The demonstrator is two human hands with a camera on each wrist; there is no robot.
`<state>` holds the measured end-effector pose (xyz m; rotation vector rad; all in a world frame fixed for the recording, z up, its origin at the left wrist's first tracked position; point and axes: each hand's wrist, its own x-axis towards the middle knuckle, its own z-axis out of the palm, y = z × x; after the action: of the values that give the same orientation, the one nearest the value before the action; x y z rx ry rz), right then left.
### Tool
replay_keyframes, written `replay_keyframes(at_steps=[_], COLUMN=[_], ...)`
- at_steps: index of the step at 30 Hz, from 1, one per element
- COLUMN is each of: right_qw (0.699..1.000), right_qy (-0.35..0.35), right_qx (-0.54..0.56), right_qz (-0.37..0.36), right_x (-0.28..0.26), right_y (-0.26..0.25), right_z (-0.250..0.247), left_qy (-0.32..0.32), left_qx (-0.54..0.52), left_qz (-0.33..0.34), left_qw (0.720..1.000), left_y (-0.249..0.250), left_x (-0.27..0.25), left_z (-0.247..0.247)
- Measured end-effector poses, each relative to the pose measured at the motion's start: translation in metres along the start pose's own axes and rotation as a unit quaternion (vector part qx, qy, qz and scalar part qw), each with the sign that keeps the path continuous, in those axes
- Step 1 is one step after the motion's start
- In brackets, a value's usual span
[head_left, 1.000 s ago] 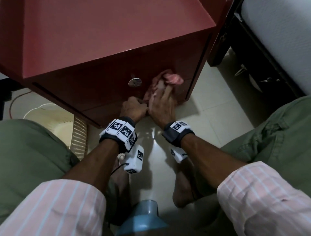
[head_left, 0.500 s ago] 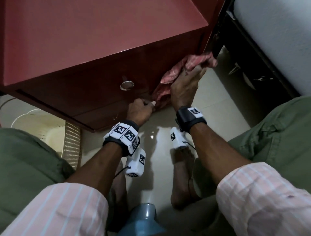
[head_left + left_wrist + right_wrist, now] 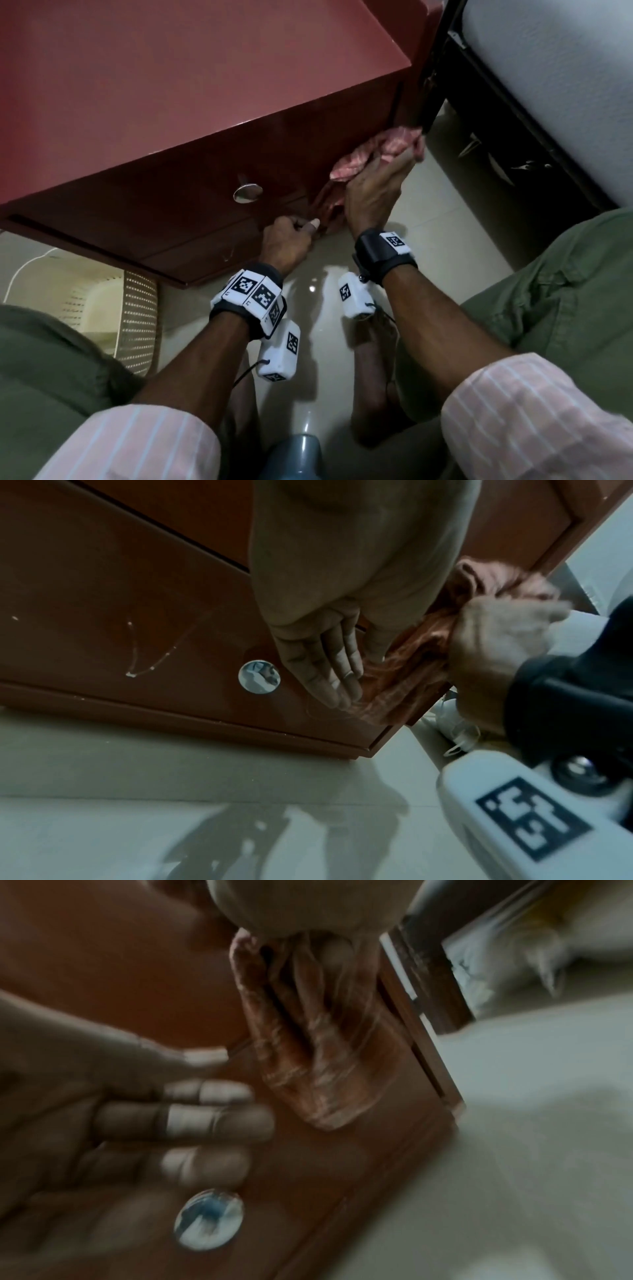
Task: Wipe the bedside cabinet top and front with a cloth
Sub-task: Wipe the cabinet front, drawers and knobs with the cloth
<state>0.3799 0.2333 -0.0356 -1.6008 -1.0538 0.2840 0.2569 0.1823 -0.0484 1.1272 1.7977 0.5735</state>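
The red-brown bedside cabinet shows its top (image 3: 171,85) and its glossy front (image 3: 191,205) with a round metal knob (image 3: 247,193). My right hand (image 3: 383,171) holds a pink patterned cloth (image 3: 387,145) and presses it against the front's right edge; the cloth's lower end (image 3: 308,1069) hangs down the panel. My left hand (image 3: 294,233) is curled into a fist low against the front, thumb out beside the cloth's lower end, and holds nothing. In the left wrist view its fingers (image 3: 322,669) lie right of the knob (image 3: 259,676).
A dark bed frame (image 3: 496,144) and white mattress (image 3: 565,85) stand close to the cabinet's right side. A cream perforated basket (image 3: 102,308) sits on the floor at left. Pale tiles (image 3: 445,233), my knees and bare feet (image 3: 376,394) fill the foreground.
My right hand has slid the cloth up and to the right across the front, from near the knob's lower right to the right edge. The left fist has stayed low on the front.
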Motion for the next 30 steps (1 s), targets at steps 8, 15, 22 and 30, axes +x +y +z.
replay_keyframes(at_steps=[8,15,22,30], right_qw=[0.989,1.000,0.947,0.874], right_qy=[0.099,0.011,-0.146,-0.119], right_qx=[0.041,0.022,-0.018,-0.094], right_qz=[-0.098,-0.019,-0.287,-0.462], right_x=[0.020,-0.018,-0.085,-0.090], right_y=[-0.024,-0.016,-0.072,-0.059], right_z=[-0.002,0.007,0.013,0.032], left_qy=[0.014,0.039,0.123,0.137], left_qx=[-0.001,0.040,0.018,-0.032], left_qz=[-0.006,-0.016,-0.108,-0.123], left_qw=[1.000,0.998,0.986,0.982], left_y=[-0.011,-0.003,-0.033,-0.045], left_x=[0.009,0.000,-0.015,-0.022], left_z=[0.001,-0.010,-0.060,-0.073])
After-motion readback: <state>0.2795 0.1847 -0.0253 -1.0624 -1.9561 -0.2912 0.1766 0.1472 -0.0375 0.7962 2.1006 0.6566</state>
